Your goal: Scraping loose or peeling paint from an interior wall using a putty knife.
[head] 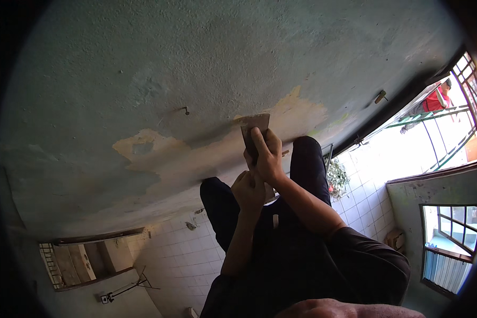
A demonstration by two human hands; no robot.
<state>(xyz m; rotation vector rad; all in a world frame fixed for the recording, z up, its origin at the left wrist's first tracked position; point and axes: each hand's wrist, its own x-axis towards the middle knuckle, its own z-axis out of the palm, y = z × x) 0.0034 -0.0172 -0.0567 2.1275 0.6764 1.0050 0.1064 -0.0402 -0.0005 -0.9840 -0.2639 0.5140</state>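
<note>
A wide metal scraper blade is held against a painted wall, its edge at the upper border of a bare yellowish patch. My right hand grips the scraper, the thumb laid flat along the blade. Just below, my left hand is closed around the lower end, which the fingers hide. Grey-green, rough paint covers the wall above. Farther left, the bare patch has a ragged edge with a small grey spot inside it. Both my knees point towards the wall.
A nail and a peg-like fitting stick out of the wall. Leafy plants stand on the white-tiled floor. A tripod is at lower left. Through the right opening, a person in red is on a green ladder-like frame.
</note>
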